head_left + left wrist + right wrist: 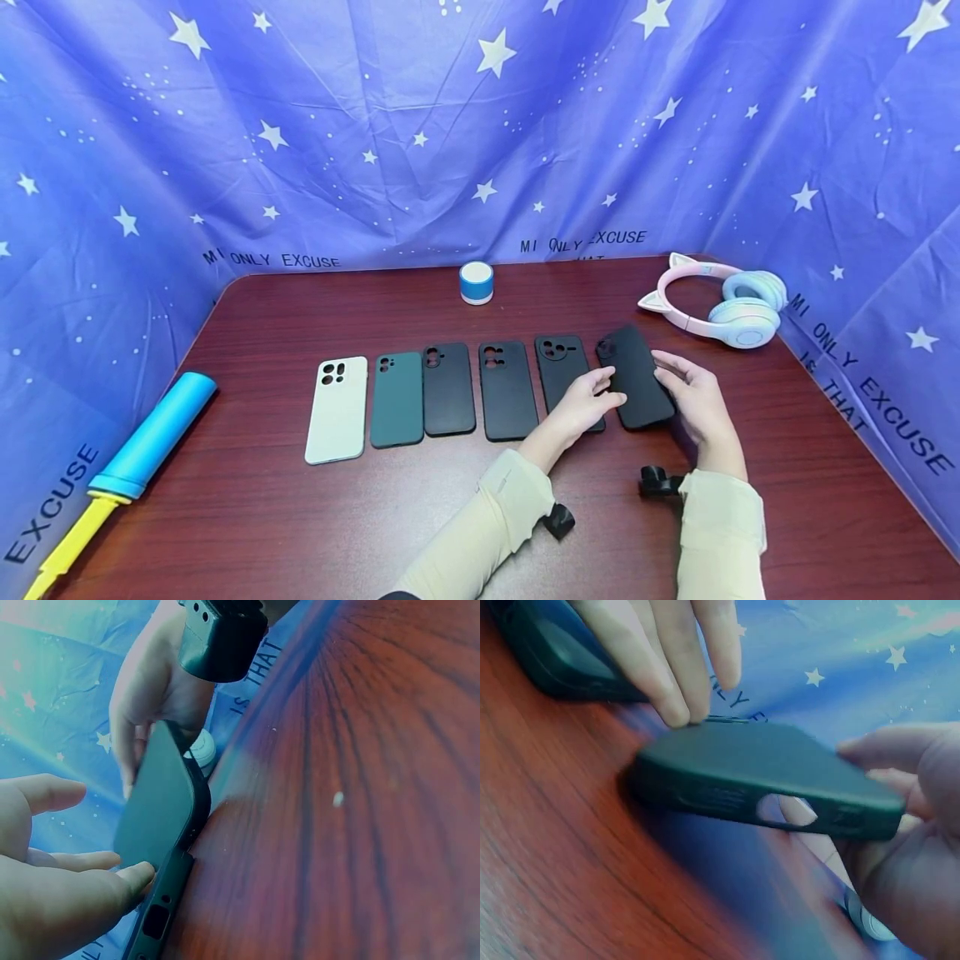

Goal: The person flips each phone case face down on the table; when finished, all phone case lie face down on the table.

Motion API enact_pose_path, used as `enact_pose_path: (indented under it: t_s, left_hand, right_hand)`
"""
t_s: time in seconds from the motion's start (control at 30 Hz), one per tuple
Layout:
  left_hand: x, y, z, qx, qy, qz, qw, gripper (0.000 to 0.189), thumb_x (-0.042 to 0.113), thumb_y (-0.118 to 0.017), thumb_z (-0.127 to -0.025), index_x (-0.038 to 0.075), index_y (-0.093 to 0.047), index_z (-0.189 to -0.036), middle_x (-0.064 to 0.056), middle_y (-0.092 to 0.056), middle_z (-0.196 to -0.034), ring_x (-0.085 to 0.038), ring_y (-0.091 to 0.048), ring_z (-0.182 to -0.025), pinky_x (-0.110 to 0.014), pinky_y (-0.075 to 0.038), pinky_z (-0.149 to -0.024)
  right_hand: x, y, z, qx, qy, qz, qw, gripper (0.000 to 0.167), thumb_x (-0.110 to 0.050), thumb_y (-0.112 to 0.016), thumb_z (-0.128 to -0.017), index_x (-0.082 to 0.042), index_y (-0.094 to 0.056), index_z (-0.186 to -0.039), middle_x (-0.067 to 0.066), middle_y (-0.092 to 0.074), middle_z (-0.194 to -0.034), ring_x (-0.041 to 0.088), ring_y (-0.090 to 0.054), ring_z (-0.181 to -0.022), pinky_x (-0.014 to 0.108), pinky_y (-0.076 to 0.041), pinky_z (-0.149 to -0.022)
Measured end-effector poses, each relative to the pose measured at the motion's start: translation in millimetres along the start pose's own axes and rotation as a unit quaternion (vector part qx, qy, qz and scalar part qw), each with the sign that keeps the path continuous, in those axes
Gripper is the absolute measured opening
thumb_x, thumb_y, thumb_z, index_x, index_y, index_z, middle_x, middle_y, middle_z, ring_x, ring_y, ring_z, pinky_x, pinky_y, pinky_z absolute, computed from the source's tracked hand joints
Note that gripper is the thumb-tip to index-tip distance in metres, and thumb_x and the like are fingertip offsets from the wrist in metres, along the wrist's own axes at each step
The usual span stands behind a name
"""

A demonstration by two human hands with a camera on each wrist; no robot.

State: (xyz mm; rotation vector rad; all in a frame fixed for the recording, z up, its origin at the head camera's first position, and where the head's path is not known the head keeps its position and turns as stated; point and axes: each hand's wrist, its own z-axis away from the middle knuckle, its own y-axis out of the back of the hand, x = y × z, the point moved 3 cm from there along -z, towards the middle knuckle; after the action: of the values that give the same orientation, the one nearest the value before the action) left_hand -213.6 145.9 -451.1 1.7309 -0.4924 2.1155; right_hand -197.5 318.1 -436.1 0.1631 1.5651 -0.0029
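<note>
A black phone case (636, 379) is at the right end of a row, tilted with its right side raised off the table. My right hand (701, 400) pinches its right edge between thumb and fingers. Loosely extended, the fingers of my left hand (579, 407) touch the case's left edge. In the right wrist view, the lower edge of this phone case (772, 776) shows an oval cutout. Just left of it lies another black phone case (562, 354), partly hidden by my left hand.
Leftward along the row are two more black phone cases (510, 400) (450, 396), a green one (397, 404) and a cream one (337, 417). Behind stand a blue-and-white cylinder (476, 287) and cat-ear headphones (693, 321). A blue hand pump (161, 429) lies at the left edge.
</note>
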Motion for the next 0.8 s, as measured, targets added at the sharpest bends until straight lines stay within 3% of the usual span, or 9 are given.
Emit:
enact_pose_path:
  t_s: [0.1, 0.2, 0.3, 0.37, 0.47, 0.57, 0.73, 0.8]
  left_hand:
    - [-0.2, -0.3, 0.3, 0.0, 0.002, 0.0, 1.0, 0.054, 0.011, -0.059, -0.094, 0.004, -0.042, -0.145, -0.014, -0.042, -0.151, -0.026, -0.039, -0.142, -0.038, -0.038, -0.114]
    - [-0.2, -0.3, 0.7, 0.0, 0.003, -0.004, 1.0, 0.054, 0.011, -0.059, -0.094, 0.005, -0.043, -0.145, -0.014, -0.042, -0.151, -0.027, -0.04, -0.141, -0.038, -0.038, -0.115]
    - [0.0, -0.2, 0.7, 0.0, 0.002, -0.012, 0.9999, 0.054, 0.012, -0.059, -0.094, 0.005, -0.043, -0.145, -0.014, -0.042, -0.151, -0.028, -0.041, -0.14, -0.038, -0.038, -0.114]
    - [-0.1, -0.2, 0.4, -0.002, 0.002, -0.015, 0.9999, 0.055, 0.012, -0.059, -0.094, 0.004, -0.042, -0.145, -0.013, -0.042, -0.151, -0.028, -0.041, -0.14, -0.037, -0.038, -0.114]
    - [-0.4, 0.0, 0.3, -0.005, 0.003, -0.02, 0.9998, 0.055, 0.012, -0.059, -0.094, 0.005, -0.042, -0.145, -0.012, -0.042, -0.152, -0.027, -0.041, -0.14, -0.037, -0.039, -0.114]
    - [-0.4, 0.2, 0.5, -0.008, 0.003, -0.022, 0.9997, 0.055, 0.012, -0.059, -0.094, 0.005, -0.042, -0.146, -0.012, -0.041, -0.152, -0.027, -0.041, -0.141, -0.036, -0.038, -0.114]
    - [0.7, 0.7, 1.8, -0.011, 0.003, -0.026, 0.9996, 0.056, 0.013, -0.059, -0.094, 0.005, -0.041, -0.146, -0.011, -0.041, -0.153, -0.026, -0.04, -0.141, -0.036, -0.039, -0.114]
    - [1.0, 0.9, 2.2, -0.011, 0.005, -0.026, 0.9996, 0.056, 0.013, -0.059, -0.094, 0.006, -0.041, -0.147, -0.01, -0.041, -0.153, -0.025, -0.04, -0.141, -0.035, -0.039, -0.114]
  right_hand:
    - [-0.4, 3.1, -0.2, 0.014, -0.007, 0.089, 0.9959, 0.046, -0.006, -0.05, -0.099, 0.015, -0.041, -0.139, -0.02, -0.065, -0.106, -0.018, -0.054, -0.09, 0.002, -0.047, -0.078]
    - [0.0, 3.7, -0.6, 0.013, -0.023, 0.169, 0.9853, 0.044, -0.006, -0.047, -0.099, 0.011, -0.043, -0.14, 0.009, -0.065, -0.123, -0.023, -0.048, -0.089, 0.001, -0.044, -0.077]
    - [0.8, 3.3, -1.0, 0.005, -0.04, 0.213, 0.9763, 0.044, -0.005, -0.045, -0.1, 0.009, -0.042, -0.141, 0.032, -0.051, -0.136, -0.024, -0.045, -0.089, 0.0, -0.042, -0.075]
    - [1.1, 3.1, -1.3, 0.002, -0.046, 0.235, 0.971, 0.045, -0.005, -0.046, -0.099, 0.008, -0.042, -0.142, 0.032, -0.05, -0.137, -0.017, -0.049, -0.095, -0.001, -0.04, -0.075]
    - [1.5, 2.7, -1.7, 0.002, -0.051, 0.258, 0.9647, 0.045, -0.004, -0.047, -0.098, 0.008, -0.043, -0.141, 0.031, -0.051, -0.137, 0.011, -0.058, -0.111, -0.001, -0.038, -0.074]
    - [2.1, 1.9, -2.1, 0.0, -0.053, 0.274, 0.9602, 0.046, -0.004, -0.05, -0.097, 0.008, -0.043, -0.141, 0.032, -0.051, -0.137, 0.037, -0.051, -0.125, -0.001, -0.036, -0.073]
    - [2.8, 0.3, -2.7, 0.0, -0.051, 0.297, 0.9537, 0.049, -0.007, -0.056, -0.095, 0.006, -0.043, -0.141, 0.031, -0.052, -0.135, 0.041, -0.051, -0.128, 0.0, -0.035, -0.072]
    - [2.8, -0.8, -2.9, -0.001, -0.047, 0.304, 0.9516, 0.051, -0.007, -0.058, -0.094, 0.007, -0.043, -0.141, 0.031, -0.052, -0.136, 0.041, -0.052, -0.127, 0.001, -0.041, -0.075]
